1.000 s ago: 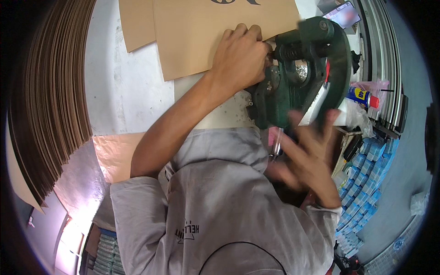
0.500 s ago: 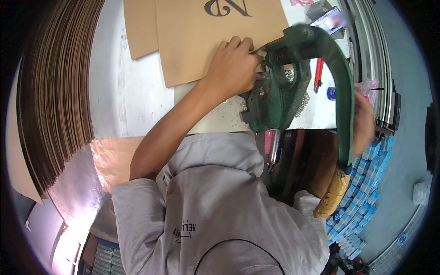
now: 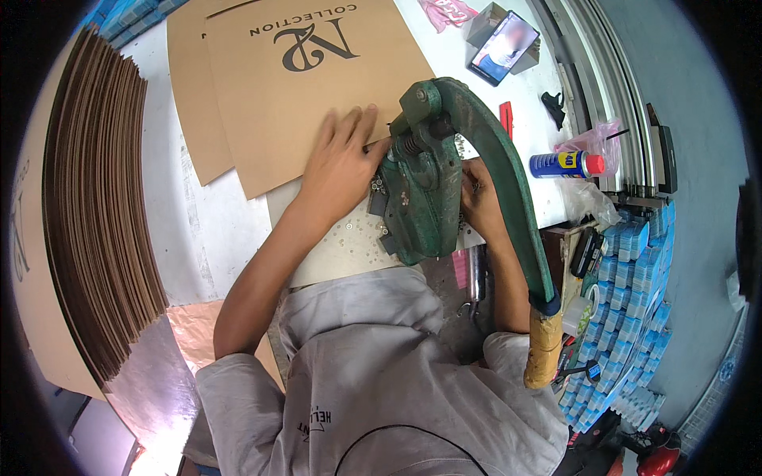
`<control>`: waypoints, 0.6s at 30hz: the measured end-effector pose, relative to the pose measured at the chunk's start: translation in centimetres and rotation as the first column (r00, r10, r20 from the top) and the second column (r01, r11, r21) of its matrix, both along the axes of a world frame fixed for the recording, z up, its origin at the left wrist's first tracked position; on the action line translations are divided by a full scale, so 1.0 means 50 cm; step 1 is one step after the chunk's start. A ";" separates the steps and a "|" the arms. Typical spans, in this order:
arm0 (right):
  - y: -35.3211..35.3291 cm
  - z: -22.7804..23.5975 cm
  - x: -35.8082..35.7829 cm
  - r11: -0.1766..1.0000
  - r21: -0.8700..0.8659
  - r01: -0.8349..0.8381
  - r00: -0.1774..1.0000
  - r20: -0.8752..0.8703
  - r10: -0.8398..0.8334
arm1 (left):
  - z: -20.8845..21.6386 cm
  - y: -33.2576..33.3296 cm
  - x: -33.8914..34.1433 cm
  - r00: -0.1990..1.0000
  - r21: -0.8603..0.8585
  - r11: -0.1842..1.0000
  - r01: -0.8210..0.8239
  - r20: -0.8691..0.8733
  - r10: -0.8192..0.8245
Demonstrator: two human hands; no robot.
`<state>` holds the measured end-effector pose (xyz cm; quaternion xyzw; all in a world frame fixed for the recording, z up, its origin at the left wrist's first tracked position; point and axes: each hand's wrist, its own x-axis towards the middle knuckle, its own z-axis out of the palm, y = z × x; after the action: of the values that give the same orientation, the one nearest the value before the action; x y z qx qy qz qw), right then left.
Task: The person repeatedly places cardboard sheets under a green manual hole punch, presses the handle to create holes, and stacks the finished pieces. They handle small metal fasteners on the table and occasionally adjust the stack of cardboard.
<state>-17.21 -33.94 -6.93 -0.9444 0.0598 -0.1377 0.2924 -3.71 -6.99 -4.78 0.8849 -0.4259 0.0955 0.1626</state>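
Observation:
My left hand (image 3: 340,170) lies spread on the near right corner of a printed brown cardboard sheet (image 3: 262,119), its thumb reaching toward the press. A green hand-lever press (image 3: 425,194) stands right of it at the table's edge. The press lever (image 3: 508,174) curves toward me and ends in a yellow taped grip (image 3: 544,349). Between press body and lever, my right hand (image 3: 482,202) has its fingers curled down close to small metal rings. The press partly covers those fingers, and what they pinch is too small to make out.
Small loose rings (image 3: 349,228) dot the near tabletop. A blue spray can (image 3: 559,165), a red cutter (image 3: 506,119) and a phone (image 3: 504,49) lie to the right. Stacked brown sheets (image 3: 99,206) stand at left. Blue bundles (image 3: 627,278) are piled at lower right.
My right hand has come from outside the lever to between lever and press. My left hand has flattened and spread on the sheet. The whole view has shifted.

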 end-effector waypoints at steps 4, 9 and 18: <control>0.013 0.041 -0.002 0.979 0.183 0.091 0.993 -0.093 -0.075 | 0.013 0.104 -0.051 0.988 0.026 0.996 -0.089 -0.123 0.091; -0.010 0.016 0.005 0.924 0.357 0.133 0.975 -0.212 -0.058 | 0.009 0.173 -0.026 0.974 0.193 0.963 -0.190 -0.083 0.209; 0.096 0.077 0.058 0.825 0.565 -0.001 1.000 0.008 -0.005 | -0.003 0.131 0.031 0.989 0.156 0.977 -0.148 0.035 0.144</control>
<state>-14.34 -29.14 -3.07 -0.8150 0.0976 -0.1183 0.5587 -2.17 -0.44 -4.91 0.9227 -0.3679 0.0835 0.0793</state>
